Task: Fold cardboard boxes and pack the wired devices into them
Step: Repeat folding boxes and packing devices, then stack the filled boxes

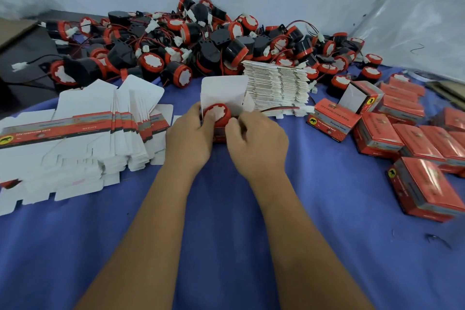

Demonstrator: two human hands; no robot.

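Note:
A red-and-white cardboard box (pixel 224 93) stands open in the middle of the blue cloth, its white lid flap raised. A red-faced black wired device (pixel 217 114) sits in its mouth. My left hand (pixel 188 138) grips the box's left side, with fingers on the device's face. My right hand (pixel 256 143) holds the box's right front edge with curled fingers. The device's red-and-black wire with a white plug (pixel 305 109) trails out to the right.
A heap of wired devices (pixel 201 43) fills the back. Flat unfolded boxes (pixel 83 128) lie at the left, and a stack of flat blanks (pixel 276 85) stands behind the box. Packed red boxes (pixel 402 133) crowd the right. A plastic sheet (pixel 415 27) hangs at the back right.

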